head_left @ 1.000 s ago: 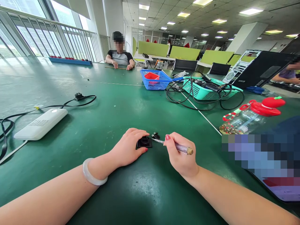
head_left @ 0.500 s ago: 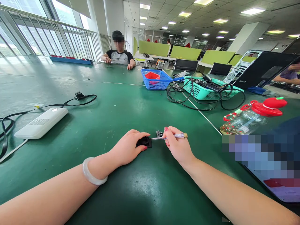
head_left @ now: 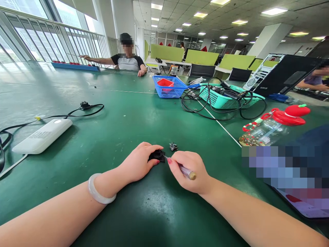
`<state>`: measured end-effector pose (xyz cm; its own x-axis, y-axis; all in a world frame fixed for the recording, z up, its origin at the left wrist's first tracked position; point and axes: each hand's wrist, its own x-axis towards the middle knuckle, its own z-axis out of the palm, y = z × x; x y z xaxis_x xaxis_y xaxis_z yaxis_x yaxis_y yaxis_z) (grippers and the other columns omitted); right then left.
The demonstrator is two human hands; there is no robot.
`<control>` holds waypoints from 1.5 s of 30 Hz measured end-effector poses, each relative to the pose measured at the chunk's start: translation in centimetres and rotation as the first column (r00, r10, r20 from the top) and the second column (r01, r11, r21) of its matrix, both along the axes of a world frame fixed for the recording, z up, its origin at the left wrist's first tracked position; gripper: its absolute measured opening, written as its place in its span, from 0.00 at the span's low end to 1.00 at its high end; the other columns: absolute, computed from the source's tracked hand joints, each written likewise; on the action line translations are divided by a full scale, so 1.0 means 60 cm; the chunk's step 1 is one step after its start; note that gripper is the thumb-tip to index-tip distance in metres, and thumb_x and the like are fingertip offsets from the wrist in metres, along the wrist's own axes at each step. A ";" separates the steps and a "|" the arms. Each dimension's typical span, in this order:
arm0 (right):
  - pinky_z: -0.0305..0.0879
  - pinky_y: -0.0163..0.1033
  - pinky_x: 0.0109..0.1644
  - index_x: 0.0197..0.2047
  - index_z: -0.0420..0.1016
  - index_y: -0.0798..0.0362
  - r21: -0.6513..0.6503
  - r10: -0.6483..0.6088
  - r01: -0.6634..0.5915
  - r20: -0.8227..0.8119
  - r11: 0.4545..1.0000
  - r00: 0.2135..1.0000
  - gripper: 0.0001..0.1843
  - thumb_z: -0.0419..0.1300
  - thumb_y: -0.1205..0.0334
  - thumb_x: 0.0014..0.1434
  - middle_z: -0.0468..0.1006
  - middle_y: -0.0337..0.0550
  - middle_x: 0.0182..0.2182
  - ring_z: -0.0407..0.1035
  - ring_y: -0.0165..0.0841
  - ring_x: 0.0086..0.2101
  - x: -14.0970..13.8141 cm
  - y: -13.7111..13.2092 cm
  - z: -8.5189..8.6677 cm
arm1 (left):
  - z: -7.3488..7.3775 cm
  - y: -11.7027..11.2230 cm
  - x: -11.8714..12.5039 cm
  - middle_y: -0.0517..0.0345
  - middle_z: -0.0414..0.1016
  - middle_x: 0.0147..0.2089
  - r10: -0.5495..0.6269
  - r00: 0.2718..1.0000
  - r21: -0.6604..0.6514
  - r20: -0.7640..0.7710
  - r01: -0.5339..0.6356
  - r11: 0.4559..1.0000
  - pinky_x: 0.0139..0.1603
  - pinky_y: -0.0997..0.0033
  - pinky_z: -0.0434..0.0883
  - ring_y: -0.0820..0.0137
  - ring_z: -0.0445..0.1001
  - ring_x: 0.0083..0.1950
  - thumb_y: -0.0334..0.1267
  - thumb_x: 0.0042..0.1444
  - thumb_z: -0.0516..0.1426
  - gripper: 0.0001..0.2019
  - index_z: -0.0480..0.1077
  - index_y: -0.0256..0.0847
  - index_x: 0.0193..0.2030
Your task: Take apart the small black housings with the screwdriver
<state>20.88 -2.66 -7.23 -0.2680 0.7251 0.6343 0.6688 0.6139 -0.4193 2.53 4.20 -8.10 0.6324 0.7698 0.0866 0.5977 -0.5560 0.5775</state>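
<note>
Head view: pinned on the table between thumb and fingers of the left hand (head_left: 140, 163), a small black rectangular plastic piece (head_left: 157, 156). Looks light, stiff and smooth, perhaps brittle at thin edges; best held low by opposite sides. Gripped pen-fashion in the right hand (head_left: 190, 171), a slim screwdriver-like tool with translucent, brass-ended handle (head_left: 187, 172), tip at the piece's right edge; contact too small to confirm. Just beyond, a silvery-dark metal cluster (head_left: 173, 146). Underneath, a glossy green tabletop (head_left: 128, 212), likely slick. Farther off, a blue mesh basket (head_left: 168, 93), then lime-green partitions (head_left: 167, 52).
</note>
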 end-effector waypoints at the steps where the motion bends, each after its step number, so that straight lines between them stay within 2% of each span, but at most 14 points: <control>1: 0.50 0.33 0.24 0.20 0.59 0.52 -0.033 -0.006 0.004 -0.068 0.999 0.998 0.17 0.50 0.65 0.62 0.57 0.33 0.15 0.51 0.24 0.18 0.002 0.001 0.000 | 0.000 0.000 0.000 0.54 0.75 0.51 0.001 1.000 -0.002 -0.002 -0.001 1.000 0.61 0.56 0.66 0.61 0.67 0.57 0.39 0.57 0.56 0.20 0.67 0.47 0.58; 6: 0.51 0.32 0.21 0.20 0.60 0.52 -0.254 -0.060 -0.020 -0.301 0.967 0.952 0.20 0.48 0.59 0.64 0.57 0.32 0.15 0.53 0.25 0.17 0.012 0.015 0.000 | 0.002 0.001 -0.001 0.53 0.75 0.52 0.005 1.000 -0.023 -0.004 -0.005 1.000 0.61 0.56 0.66 0.60 0.67 0.56 0.37 0.57 0.56 0.20 0.68 0.47 0.57; 9: 0.52 0.32 0.22 0.21 0.59 0.52 -0.299 -0.080 -0.019 -0.317 0.954 0.945 0.21 0.47 0.58 0.65 0.57 0.32 0.15 0.53 0.25 0.18 0.013 0.018 0.003 | 0.003 0.002 0.000 0.53 0.75 0.51 0.012 1.000 -0.027 -0.005 -0.013 1.000 0.60 0.55 0.67 0.60 0.68 0.56 0.37 0.56 0.56 0.20 0.68 0.47 0.57; 11: 0.51 0.32 0.23 0.21 0.58 0.52 -0.274 -0.043 -0.020 -0.219 0.961 0.975 0.20 0.47 0.60 0.65 0.56 0.32 0.16 0.52 0.24 0.18 0.009 0.012 0.006 | 0.003 0.002 0.000 0.53 0.75 0.52 0.010 1.000 -0.020 -0.004 -0.010 1.000 0.61 0.56 0.66 0.60 0.68 0.56 0.37 0.56 0.56 0.20 0.68 0.47 0.57; 14: 0.49 0.33 0.25 0.21 0.57 0.52 -0.115 0.065 -0.055 0.089 0.992 0.994 0.17 0.49 0.65 0.62 0.58 0.33 0.18 0.50 0.25 0.20 -0.005 -0.004 0.008 | 0.002 0.002 0.000 0.54 0.75 0.52 0.003 1.000 -0.005 -0.012 -0.003 1.000 0.61 0.56 0.66 0.60 0.67 0.57 0.38 0.56 0.56 0.20 0.68 0.46 0.57; 17: 0.45 0.35 0.25 0.22 0.60 0.52 0.061 0.032 -0.057 0.347 0.997 0.937 0.14 0.51 0.66 0.60 0.59 0.34 0.18 0.47 0.26 0.20 -0.016 -0.018 0.005 | 0.002 0.001 0.001 0.54 0.75 0.52 0.011 1.000 0.000 -0.025 -0.011 1.000 0.61 0.56 0.66 0.60 0.67 0.57 0.37 0.56 0.56 0.21 0.67 0.46 0.58; 19: 0.43 0.36 0.25 0.21 0.60 0.52 0.124 0.001 -0.054 0.394 0.991 0.919 0.14 0.52 0.66 0.59 0.59 0.34 0.17 0.46 0.27 0.19 -0.017 -0.020 0.003 | 0.002 0.002 0.001 0.54 0.75 0.52 0.013 1.000 0.000 -0.028 -0.013 1.000 0.61 0.56 0.67 0.60 0.67 0.57 0.38 0.56 0.56 0.21 0.67 0.46 0.58; 23: 0.46 0.35 0.25 0.20 0.59 0.52 0.211 0.021 -0.078 0.262 0.974 0.965 0.15 0.51 0.68 0.59 0.59 0.34 0.15 0.48 0.26 0.19 -0.008 -0.017 0.003 | 0.001 0.004 0.000 0.55 0.75 0.52 0.003 1.000 0.006 -0.024 -0.003 1.000 0.61 0.56 0.66 0.61 0.67 0.57 0.38 0.56 0.57 0.21 0.67 0.46 0.58; 26: 0.49 0.35 0.25 0.20 0.59 0.51 0.200 0.099 -0.140 0.202 0.970 0.974 0.15 0.50 0.67 0.59 0.62 0.34 0.16 0.50 0.26 0.19 -0.004 -0.014 0.003 | -0.001 0.005 -0.001 0.55 0.75 0.51 0.013 1.000 -0.001 -0.023 -0.013 1.000 0.60 0.56 0.67 0.61 0.68 0.56 0.37 0.54 0.58 0.22 0.68 0.47 0.57; 29: 0.51 0.35 0.25 0.23 0.62 0.51 0.083 0.151 -0.169 0.186 0.982 0.971 0.14 0.51 0.66 0.61 0.65 0.35 0.17 0.53 0.26 0.19 -0.005 -0.012 0.000 | -0.003 0.006 -0.002 0.55 0.75 0.51 0.006 1.000 -0.001 -0.023 -0.007 1.000 0.61 0.56 0.67 0.61 0.68 0.56 0.35 0.53 0.58 0.24 0.67 0.47 0.58; 32: 0.55 0.32 0.26 0.25 0.64 0.52 -0.095 0.163 -0.159 0.032 0.983 0.986 0.13 0.51 0.65 0.62 0.66 0.34 0.19 0.57 0.25 0.21 -0.005 -0.009 -0.002 | -0.002 0.006 -0.002 0.55 0.75 0.51 -0.001 1.000 0.000 -0.026 0.001 1.000 0.60 0.56 0.67 0.60 0.68 0.56 0.35 0.53 0.57 0.24 0.67 0.47 0.58; 36: 0.59 0.30 0.26 0.27 0.67 0.51 -0.256 0.102 -0.143 -0.165 0.956 0.981 0.10 0.56 0.63 0.60 0.70 0.34 0.21 0.61 0.24 0.22 -0.006 -0.005 0.000 | -0.001 0.008 -0.001 0.54 0.76 0.51 0.001 1.000 0.006 -0.028 -0.001 1.000 0.59 0.55 0.68 0.60 0.68 0.56 0.36 0.54 0.57 0.23 0.67 0.46 0.58; 39: 0.64 0.31 0.30 0.30 0.71 0.50 -0.263 0.087 -0.136 -0.193 0.955 0.977 0.04 0.58 0.66 0.57 0.76 0.35 0.25 0.67 0.25 0.25 -0.008 -0.005 0.001 | -0.001 0.007 0.000 0.54 0.76 0.52 -0.002 1.000 0.013 -0.029 0.002 1.000 0.60 0.56 0.68 0.61 0.69 0.56 0.35 0.54 0.57 0.22 0.68 0.45 0.58; 45: 0.70 0.33 0.33 0.33 0.74 0.49 -0.299 -0.045 -0.026 -0.228 0.954 0.973 0.04 0.58 0.65 0.59 0.79 0.36 0.26 0.74 0.29 0.28 -0.011 -0.007 -0.005 | -0.002 0.008 -0.001 0.54 0.76 0.53 0.002 1.000 0.030 -0.031 -0.001 1.000 0.59 0.56 0.68 0.60 0.69 0.56 0.39 0.56 0.56 0.21 0.67 0.45 0.58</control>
<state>20.23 -3.07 -7.50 -0.1335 0.8919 0.4320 0.5375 0.4314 -0.7246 2.49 4.66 -8.20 0.6343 0.7678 0.0897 0.6160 -0.5722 0.5415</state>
